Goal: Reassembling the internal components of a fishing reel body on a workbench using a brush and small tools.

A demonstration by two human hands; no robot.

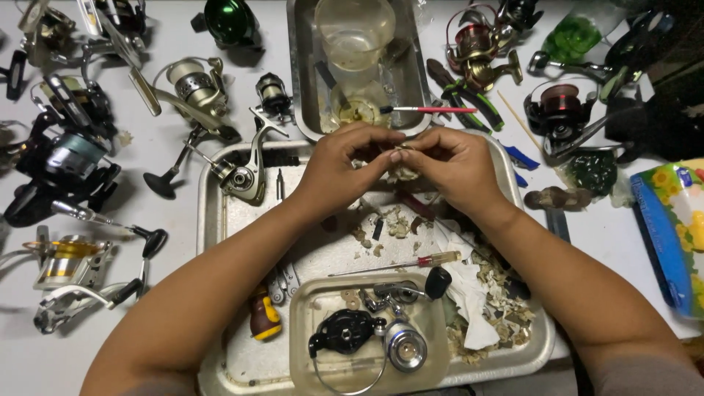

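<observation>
My left hand [341,169] and my right hand [455,167] meet over the far part of a metal tray [213,242]. Their fingertips pinch a small pale part [400,150] between them; most of it is hidden by my fingers. Below the hands lie paper scraps [484,293], a red-handled screwdriver [411,262] and a clear plastic tub [304,345] with a black reel cover [345,330] and a silver spool [405,346] inside.
Several fishing reels [66,158] crowd the white table at left and at the back right [561,110]. A second metal tray [301,66] holds a plastic cup [354,37] and a red brush [433,110]. Pliers [466,92] and a flowery packet [678,235] lie to the right.
</observation>
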